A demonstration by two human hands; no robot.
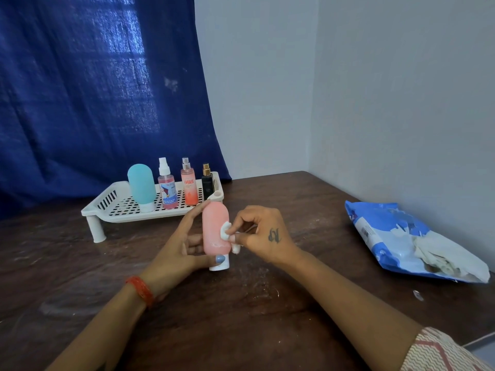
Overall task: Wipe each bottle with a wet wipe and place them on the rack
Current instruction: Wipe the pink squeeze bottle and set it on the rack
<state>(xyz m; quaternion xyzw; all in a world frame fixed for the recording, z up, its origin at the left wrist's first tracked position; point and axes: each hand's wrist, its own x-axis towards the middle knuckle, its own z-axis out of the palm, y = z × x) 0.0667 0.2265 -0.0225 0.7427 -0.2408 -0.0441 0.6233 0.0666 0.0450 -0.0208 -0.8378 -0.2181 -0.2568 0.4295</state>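
Inventory by kind: bottles, rack, wipes

Bottles, five: teal bottle (141,186), white-capped spray bottle (166,186), orange-pink spray bottle (189,185), black bottle (207,185) at 12 o'clock; pink bottle (216,231) at centre. Rack (107,210), one. Wipe pack (385,236), one, at 3 o'clock. Wipe (225,230) in use, one.

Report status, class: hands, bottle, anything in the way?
Left hand holds pink bottle upright. Right hand pinches wipe against it. Four bottles on rack. Nothing in the way.

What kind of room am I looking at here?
Probably a room in a home: a dark wooden table in a plain wall corner, a blue curtain behind, and toiletry bottles on a white plastic rack.
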